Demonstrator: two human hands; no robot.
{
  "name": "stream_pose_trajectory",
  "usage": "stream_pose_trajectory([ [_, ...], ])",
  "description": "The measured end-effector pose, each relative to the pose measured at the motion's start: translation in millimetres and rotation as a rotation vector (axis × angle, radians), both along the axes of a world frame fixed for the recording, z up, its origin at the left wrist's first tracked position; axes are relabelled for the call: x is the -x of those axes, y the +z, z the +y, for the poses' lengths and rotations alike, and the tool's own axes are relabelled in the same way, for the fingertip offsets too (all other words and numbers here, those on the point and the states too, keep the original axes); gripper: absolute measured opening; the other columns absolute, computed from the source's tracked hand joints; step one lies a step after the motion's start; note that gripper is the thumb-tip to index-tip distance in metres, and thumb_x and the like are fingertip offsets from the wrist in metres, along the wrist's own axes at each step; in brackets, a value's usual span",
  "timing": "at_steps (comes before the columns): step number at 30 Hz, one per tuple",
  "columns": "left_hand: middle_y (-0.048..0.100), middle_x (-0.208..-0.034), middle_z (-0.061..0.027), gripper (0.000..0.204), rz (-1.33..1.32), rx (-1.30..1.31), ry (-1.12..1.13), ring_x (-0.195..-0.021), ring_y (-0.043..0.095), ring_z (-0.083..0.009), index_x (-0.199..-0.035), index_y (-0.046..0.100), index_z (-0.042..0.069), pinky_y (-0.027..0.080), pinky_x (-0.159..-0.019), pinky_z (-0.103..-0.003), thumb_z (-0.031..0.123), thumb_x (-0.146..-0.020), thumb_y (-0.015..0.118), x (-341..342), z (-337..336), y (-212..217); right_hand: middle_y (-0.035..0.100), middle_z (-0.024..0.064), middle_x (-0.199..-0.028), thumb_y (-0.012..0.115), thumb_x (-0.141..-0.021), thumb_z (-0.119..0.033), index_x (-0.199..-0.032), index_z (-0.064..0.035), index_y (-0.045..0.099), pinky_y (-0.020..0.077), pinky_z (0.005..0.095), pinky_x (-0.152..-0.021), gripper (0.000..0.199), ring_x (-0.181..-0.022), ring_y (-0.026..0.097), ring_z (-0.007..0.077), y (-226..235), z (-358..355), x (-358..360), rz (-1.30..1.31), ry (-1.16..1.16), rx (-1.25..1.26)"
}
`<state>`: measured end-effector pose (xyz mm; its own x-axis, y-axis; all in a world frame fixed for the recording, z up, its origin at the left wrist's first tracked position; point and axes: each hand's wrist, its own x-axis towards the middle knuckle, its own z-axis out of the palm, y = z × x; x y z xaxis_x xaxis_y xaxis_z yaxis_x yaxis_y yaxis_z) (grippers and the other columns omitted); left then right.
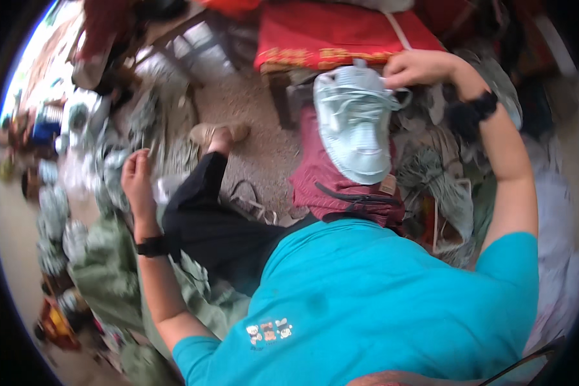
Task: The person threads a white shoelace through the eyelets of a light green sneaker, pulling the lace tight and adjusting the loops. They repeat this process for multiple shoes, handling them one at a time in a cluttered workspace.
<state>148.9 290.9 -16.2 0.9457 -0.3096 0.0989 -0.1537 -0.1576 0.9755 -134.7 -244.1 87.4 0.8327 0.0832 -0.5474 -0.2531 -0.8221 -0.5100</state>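
One shoe upper (355, 125), pale mint with laces, is in play; it lies on the maroon cloth (341, 186) over the person's lap, just in front of the red-covered bench (341, 32). Its long axis runs away from the body, roughly straight up the picture, with the far end under the right hand (415, 67).

The right hand is curled over the far right edge of the upper, near the lace area; fingers are bent and contact is seen, but whether the edge is pinched or only pressed cannot be told. The right forearm, with a dark band (473, 112) at the wrist, is bent around the upper's right side.

The left hand (137, 180) is held well apart from the upper, off to the left, above a heap of similar pale uppers (77, 219). Its fingers are loosely curled; nothing is clearly held. A black watch (151, 246) is worn on that wrist.

So the right hand is much the nearer; the upper lies to the right of and ahead of the left hand. More pale uppers (437, 186) are piled just right of the lap.
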Motion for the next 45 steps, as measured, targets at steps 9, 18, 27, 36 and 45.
stream_pose_trajectory([
  [9, 0.052, -0.068, 0.0060, 0.012, 0.317, 0.040, 0.705, -0.054, 0.042, -0.0046, -0.091, 0.066, 0.008, 0.034, -0.049, -0.021, 0.020, -0.090, 0.064, 60.6, 242.2, -101.1, 0.059, -0.0045, -0.074, 0.062, -0.086, -0.015, -0.080, -0.0064, 0.064, 0.0394, 0.0202, -0.063, 0.011, -0.070, 0.052, 0.0049, -19.9, 16.5, -0.8, -0.112, -0.662, -0.178],
  [18, 0.062, -0.079, -0.0016, 0.021, 0.550, -0.050, 0.732, -0.057, 0.053, -0.0079, -0.102, 0.066, 0.004, 0.042, -0.050, -0.022, 0.021, -0.090, 0.064, 114.0, 199.4, -215.5, 0.063, -0.0031, -0.089, 0.061, -0.095, -0.027, -0.099, -0.0078, 0.065, 0.0440, 0.0223, -0.071, 0.020, -0.079, 0.056, 0.0069, -79.8, -17.7, 12.0, -0.513, -1.010, -0.313],
  [27, 0.053, -0.067, 0.0059, 0.033, 0.590, 0.050, 0.561, -0.052, 0.044, -0.0043, -0.099, 0.066, 0.009, 0.034, -0.046, -0.021, 0.041, -0.092, 0.063, 43.6, 178.3, -286.4, 0.070, 0.0055, -0.100, 0.051, -0.094, -0.023, -0.106, -0.0050, 0.065, 0.0535, 0.0336, -0.083, 0.026, -0.089, 0.066, 0.0169, -70.7, 63.5, 18.4, -0.179, -1.230, -0.990],
  [36, 0.058, -0.063, -0.0134, 0.083, 0.604, -0.515, 0.592, -0.055, 0.057, -0.0272, -0.066, 0.061, -0.007, 0.045, -0.051, -0.041, 0.074, -0.082, 0.053, -19.9, 129.2, -293.5, 0.061, 0.0089, -0.126, 0.063, -0.088, -0.048, -0.127, -0.0121, 0.059, 0.0405, 0.0446, -0.105, 0.053, -0.119, 0.055, 0.0250, -6.6, 109.9, 63.9, -0.375, -1.322, -1.456],
  [45, 0.055, -0.062, -0.0126, 0.019, 0.604, -0.210, 0.681, -0.043, 0.051, -0.0258, -0.071, 0.051, 0.000, 0.042, -0.040, -0.037, 0.017, -0.081, 0.051, -17.9, 170.8, -335.5, 0.066, 0.0070, -0.115, 0.061, -0.092, -0.042, -0.121, -0.0079, 0.060, 0.0491, 0.0366, -0.095, 0.045, -0.104, 0.062, 0.0193, -12.7, 105.9, 45.2, -0.616, -1.314, -1.337],
])
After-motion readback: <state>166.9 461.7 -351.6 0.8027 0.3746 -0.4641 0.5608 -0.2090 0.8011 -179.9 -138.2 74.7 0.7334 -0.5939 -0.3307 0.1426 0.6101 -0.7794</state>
